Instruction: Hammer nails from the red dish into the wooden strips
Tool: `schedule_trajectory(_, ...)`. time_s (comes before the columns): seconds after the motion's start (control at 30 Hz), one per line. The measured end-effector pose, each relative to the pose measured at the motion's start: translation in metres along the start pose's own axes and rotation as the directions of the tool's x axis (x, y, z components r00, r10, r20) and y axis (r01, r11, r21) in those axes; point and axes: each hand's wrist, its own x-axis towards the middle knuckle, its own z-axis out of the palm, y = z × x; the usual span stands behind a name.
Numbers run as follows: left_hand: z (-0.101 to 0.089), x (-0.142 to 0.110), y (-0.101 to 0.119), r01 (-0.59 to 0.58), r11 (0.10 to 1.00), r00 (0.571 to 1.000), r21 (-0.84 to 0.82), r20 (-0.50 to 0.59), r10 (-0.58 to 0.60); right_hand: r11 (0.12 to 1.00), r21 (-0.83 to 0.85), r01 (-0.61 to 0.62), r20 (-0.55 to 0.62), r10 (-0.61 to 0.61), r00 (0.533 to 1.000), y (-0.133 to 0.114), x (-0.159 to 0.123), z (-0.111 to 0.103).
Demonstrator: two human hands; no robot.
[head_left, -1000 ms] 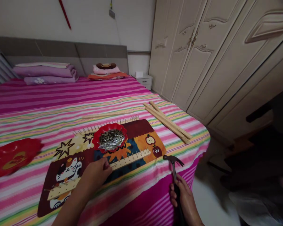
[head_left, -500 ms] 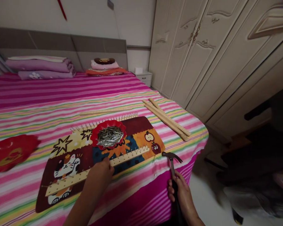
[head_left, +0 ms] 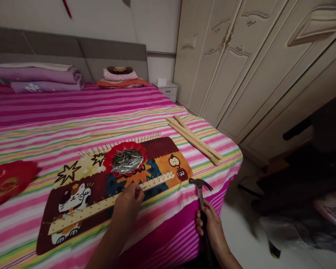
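Observation:
My left hand [head_left: 129, 201] rests over a pale wooden strip [head_left: 95, 208], its fingers pinched together. Whatever lies between those fingertips is hidden. Nails stand in the strip on both sides of the hand, and rows of small holes show along it. At the bed's near edge, my right hand [head_left: 212, 226] is wrapped round the black handle of a claw hammer [head_left: 201, 194], its head pointing away from me. Under the strip lies a patterned mat [head_left: 43, 233]. A red scalloped bowl [head_left: 107, 166] on the mat is full of loose nails [head_left: 127, 160].
Another nail-studded strip [head_left: 151, 138] lies along the mat's far edge. Several bare wooden strips [head_left: 195, 142] cross on the right, near the bed's edge. A red dish [head_left: 11, 183] sits at the left. The wardrobe [head_left: 226, 67] stands beyond the striped bed.
My left hand has shifted a little to the right along the strip, fingers still pinched. The view has turned slightly. My right hand keeps the hammer at the same spot.

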Motion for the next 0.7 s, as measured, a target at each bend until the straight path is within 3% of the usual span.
schedule_trajectory(0.4,-0.001,0.013,0.015,-0.077,0.985,0.992,0.156,0.112,0.060,1.000,0.019,-0.016,-0.006,0.016,1.000,0.000,0.002,-0.001)
schedule_trajectory(0.57,-0.003,0.015,0.027,-0.076,0.981,0.994,0.180,0.087,0.061,1.000,0.014,-0.011,-0.006,0.011,1.000,-0.001,0.002,-0.001)
schedule_trajectory(0.7,0.010,0.014,0.031,-0.058,0.993,0.998,0.100,0.003,0.058,1.000,0.013,-0.014,-0.008,0.014,1.000,-0.001,0.001,-0.001)
